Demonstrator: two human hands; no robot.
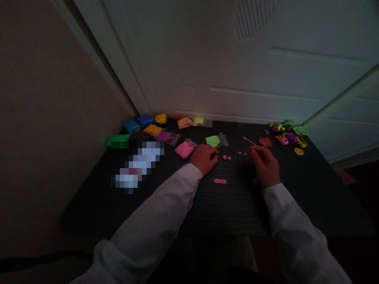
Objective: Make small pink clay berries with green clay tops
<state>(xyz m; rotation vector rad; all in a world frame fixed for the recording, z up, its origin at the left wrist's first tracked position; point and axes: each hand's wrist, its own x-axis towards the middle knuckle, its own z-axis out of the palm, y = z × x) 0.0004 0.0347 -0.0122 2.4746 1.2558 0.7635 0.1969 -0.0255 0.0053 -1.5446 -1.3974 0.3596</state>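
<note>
My left hand (205, 159) rests on the dark table with its fingers curled and the thumb brought close to them. Whatever it may hold is too small to make out. Beside it lies a bag of pink clay (184, 150). My right hand (266, 167) is bent, thumb and forefinger together in a pinch; what is between them does not show. Just past its fingertips lies a thin pink modelling tool (249, 140). Between the hands sit small pink clay pieces (226, 157) and two tinier pink pieces (242, 154). Nearer me lies a flat pink strip with rounded lobes (220, 181).
Bags of green clay (212, 141), purple clay (166, 136), orange clay (152, 130) and other colours line the back left. A blurred pale item (140, 163) lies left. A red lump (265, 142), colourful clay figures (291, 137) and a yellow disc (299, 151) are at right. A white panel (207, 59) rises behind.
</note>
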